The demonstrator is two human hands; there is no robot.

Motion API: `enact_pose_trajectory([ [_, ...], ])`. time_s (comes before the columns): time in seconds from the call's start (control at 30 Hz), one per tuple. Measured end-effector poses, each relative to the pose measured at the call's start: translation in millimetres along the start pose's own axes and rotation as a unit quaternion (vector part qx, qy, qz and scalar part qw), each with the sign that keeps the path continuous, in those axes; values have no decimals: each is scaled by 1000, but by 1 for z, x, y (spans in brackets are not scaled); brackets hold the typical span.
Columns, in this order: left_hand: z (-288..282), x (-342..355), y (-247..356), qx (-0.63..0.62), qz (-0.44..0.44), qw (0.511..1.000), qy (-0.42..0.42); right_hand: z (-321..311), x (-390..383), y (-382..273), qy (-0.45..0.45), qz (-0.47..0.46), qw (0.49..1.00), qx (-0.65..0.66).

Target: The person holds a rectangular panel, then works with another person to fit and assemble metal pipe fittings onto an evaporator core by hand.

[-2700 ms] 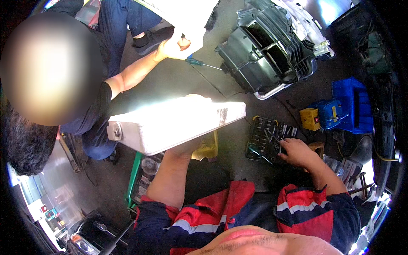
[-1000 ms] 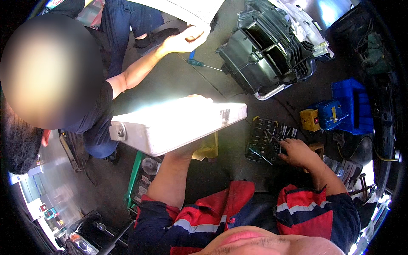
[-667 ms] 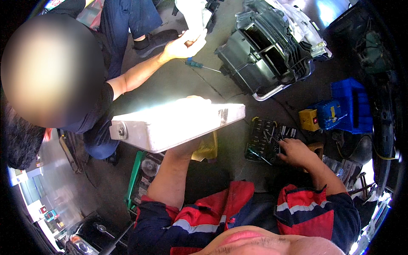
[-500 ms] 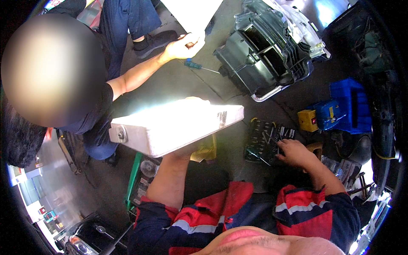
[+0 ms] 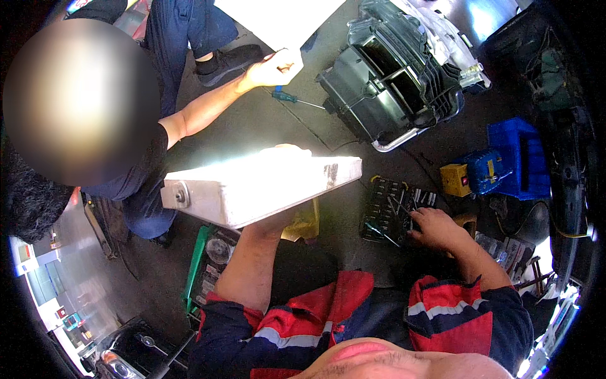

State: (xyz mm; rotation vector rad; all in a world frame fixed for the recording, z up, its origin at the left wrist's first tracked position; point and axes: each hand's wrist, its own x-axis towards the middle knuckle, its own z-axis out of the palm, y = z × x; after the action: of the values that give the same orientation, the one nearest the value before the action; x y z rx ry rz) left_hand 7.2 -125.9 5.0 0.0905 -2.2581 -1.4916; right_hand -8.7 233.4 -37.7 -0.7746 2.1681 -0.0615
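Observation:
My left hand (image 5: pixel 291 150) holds a long white box-shaped casing (image 5: pixel 271 192) with a round metal fitting at its left end. My forearm passes beneath it, and fingers show at its glaring far edge. On the right, my right hand (image 5: pixel 437 227) rests at the near right edge of a black socket set tray (image 5: pixel 374 211). Its fingers curl down among the tools; whatever is between them is hidden. Sockets and slim metal tools lie in the tray, including a driver with a teal handle (image 5: pixel 379 228).
A co-worker's hand (image 5: pixel 276 68) is beside a bright white sheet (image 5: pixel 284 19). A black plastic housing (image 5: pixel 379 95) lies on the floor near a screwdriver (image 5: pixel 285 96). Blue bin (image 5: pixel 527 158) and blue-and-yellow tool (image 5: pixel 483 172) stand right; a green-edged case (image 5: pixel 197 265) lies left.
The bright white sheet by the co-worker's hand has shifted and shows wider. My hands and the white casing have barely moved.

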Motion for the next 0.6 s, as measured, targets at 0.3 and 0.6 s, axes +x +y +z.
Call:
enact_pose_trajectory([
  [0.3, 0, -2, 6, -165, -90, 982, 25, 0, -2, 1, 5, -8, 1000, -11],
  [0.6, -10, -2, 3, 89, 37, 995, -24, 2, -1, 2, 9, -8, 1000, -4],
])
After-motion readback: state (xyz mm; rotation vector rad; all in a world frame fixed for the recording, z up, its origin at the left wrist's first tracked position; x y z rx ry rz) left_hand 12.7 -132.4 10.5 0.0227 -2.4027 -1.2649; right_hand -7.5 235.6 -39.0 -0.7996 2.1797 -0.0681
